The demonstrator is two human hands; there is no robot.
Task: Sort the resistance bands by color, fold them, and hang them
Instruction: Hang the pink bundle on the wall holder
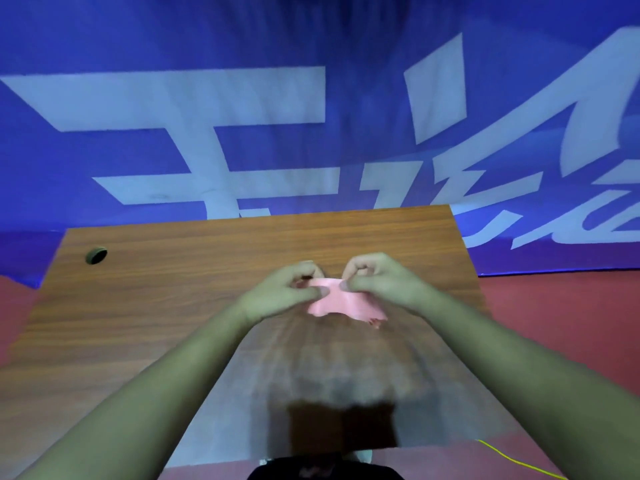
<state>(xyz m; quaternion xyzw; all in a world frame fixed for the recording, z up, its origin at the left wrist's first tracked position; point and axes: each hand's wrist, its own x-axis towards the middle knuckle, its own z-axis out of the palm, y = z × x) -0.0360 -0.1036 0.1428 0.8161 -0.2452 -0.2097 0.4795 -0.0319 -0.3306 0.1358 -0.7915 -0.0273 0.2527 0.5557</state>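
Note:
A pink resistance band (343, 301) hangs bunched between both hands above the middle of the wooden table (166, 299). My left hand (287, 289) pinches its upper left edge between thumb and curled fingers. My right hand (377, 280) pinches the upper right edge the same way. The band's lower edge droops toward the tabletop, and a reddish bit shows at its lower right corner. No other bands and no hanger are in view.
A round cable hole (96, 255) sits at the table's far left corner. A blue banner with large white characters (242, 133) stands behind the table. Red floor (554, 323) lies to the right, with a yellow cord (512, 459) near the bottom right.

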